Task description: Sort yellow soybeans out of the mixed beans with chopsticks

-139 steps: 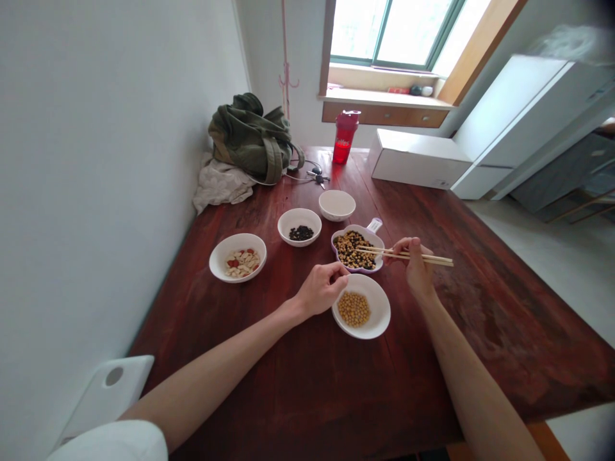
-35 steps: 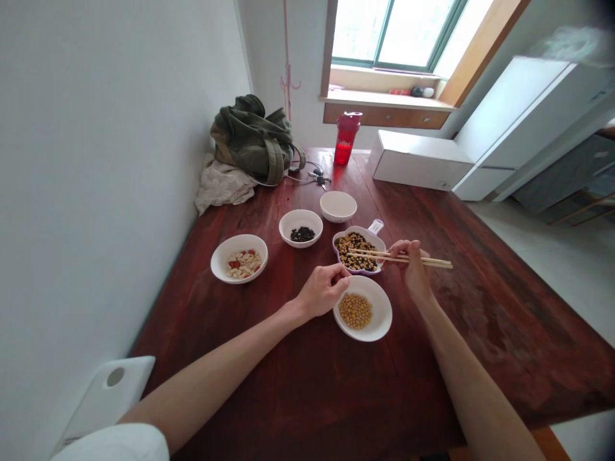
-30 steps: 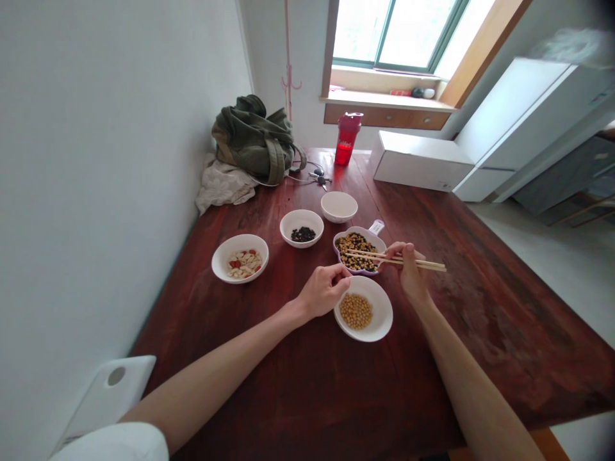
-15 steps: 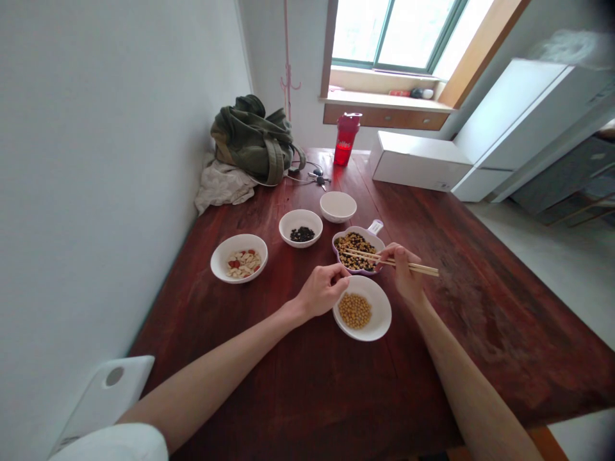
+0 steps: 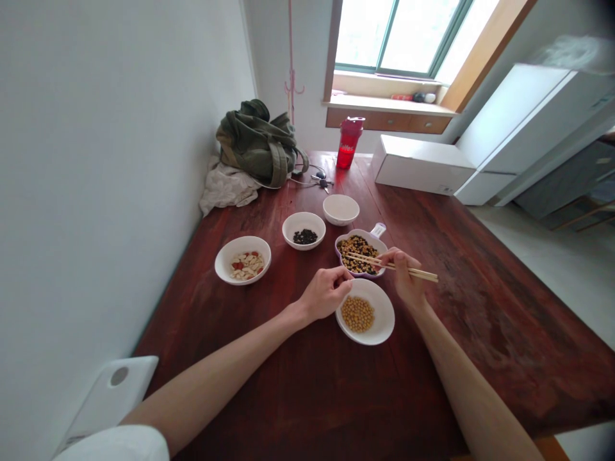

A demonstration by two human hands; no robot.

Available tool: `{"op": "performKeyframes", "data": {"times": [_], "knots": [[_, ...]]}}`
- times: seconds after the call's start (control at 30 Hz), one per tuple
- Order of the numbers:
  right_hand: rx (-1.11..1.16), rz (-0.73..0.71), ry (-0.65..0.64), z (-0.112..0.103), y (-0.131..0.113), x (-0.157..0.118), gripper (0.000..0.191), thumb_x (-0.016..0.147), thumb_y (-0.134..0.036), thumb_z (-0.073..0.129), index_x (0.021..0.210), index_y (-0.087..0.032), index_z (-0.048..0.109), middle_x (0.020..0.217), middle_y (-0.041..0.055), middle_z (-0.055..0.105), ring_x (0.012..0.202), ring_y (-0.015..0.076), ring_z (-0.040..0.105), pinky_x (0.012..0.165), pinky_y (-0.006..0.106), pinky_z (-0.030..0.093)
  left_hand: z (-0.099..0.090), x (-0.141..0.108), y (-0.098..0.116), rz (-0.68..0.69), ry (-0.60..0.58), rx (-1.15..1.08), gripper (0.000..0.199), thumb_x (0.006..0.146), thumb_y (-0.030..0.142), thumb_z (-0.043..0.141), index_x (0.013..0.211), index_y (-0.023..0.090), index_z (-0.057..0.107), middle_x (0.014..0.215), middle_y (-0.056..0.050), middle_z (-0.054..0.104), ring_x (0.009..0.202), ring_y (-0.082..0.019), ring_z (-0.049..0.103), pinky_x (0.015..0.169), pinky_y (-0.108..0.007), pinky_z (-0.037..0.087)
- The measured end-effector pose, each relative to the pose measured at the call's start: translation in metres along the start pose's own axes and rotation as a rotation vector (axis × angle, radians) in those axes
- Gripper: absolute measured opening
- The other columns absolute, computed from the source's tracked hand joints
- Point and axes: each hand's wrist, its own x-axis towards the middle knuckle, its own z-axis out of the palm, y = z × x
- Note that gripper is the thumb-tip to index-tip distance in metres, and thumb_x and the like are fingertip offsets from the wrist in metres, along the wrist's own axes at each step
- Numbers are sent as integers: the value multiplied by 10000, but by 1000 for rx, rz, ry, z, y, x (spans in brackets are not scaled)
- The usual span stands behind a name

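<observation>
Wooden chopsticks [image 5: 417,273] are held in my right hand [image 5: 406,275], their tips over mixed yellow and dark beans in a purple-rimmed, scalloped dish [image 5: 379,230]. My left hand [image 5: 327,292] is closed at the rim of a white bowl [image 5: 382,314] holding yellow beans [image 5: 357,314]. That bowl stands just in front of the scalloped dish. Farther left, one white bowl [image 5: 289,225] has black beans [image 5: 305,237] in it, and another [image 5: 225,261] has pale and reddish pieces [image 5: 247,264]. An empty white bowl [image 5: 341,209] stands behind the dish.
At the back of the dark red table [image 5: 269,384] are a green bag [image 5: 257,144] on a pale cloth [image 5: 225,186], keys [image 5: 323,183] with a cable, a red bottle [image 5: 349,142] and a white box [image 5: 423,165]. A wall runs along the left.
The whole view has shifted slightly, so everything appears a little lower and to the right. Both hands keep nearly the same places beside the bowl and dish.
</observation>
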Motion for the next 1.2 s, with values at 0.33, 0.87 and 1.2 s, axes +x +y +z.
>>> {"op": "performKeyframes", "data": {"times": [0.33, 0.87, 1.2], "knots": [[-37, 31, 28, 4, -3, -1, 536, 1003, -626, 441, 717, -242, 679, 767, 55, 708, 764, 230, 673, 756, 387, 542, -1, 0, 1, 3, -1, -2, 204, 932, 249, 547, 859, 129, 694, 744, -13, 654, 662, -122, 555, 607, -225, 393], [-69, 3, -1, -4, -7, 5, 558, 1009, -627, 425, 758, -246, 746, 843, 66, 746, 910, 250, 702, 901, 411, 538, -2, 0, 4, -14, 7, 18, 217, 917, 264, 565, 852, 121, 715, 716, -12, 652, 630, -115, 533, 592, -218, 385], [-120, 73, 337, -33, 4, 13, 610, 1008, -633, 421, 667, -214, 703, 705, 50, 706, 764, 224, 693, 809, 367, 531, -2, 0, 2, -22, 21, -1, 217, 903, 279, 573, 833, 128, 711, 701, -10, 644, 626, -118, 531, 584, -216, 380]]}}
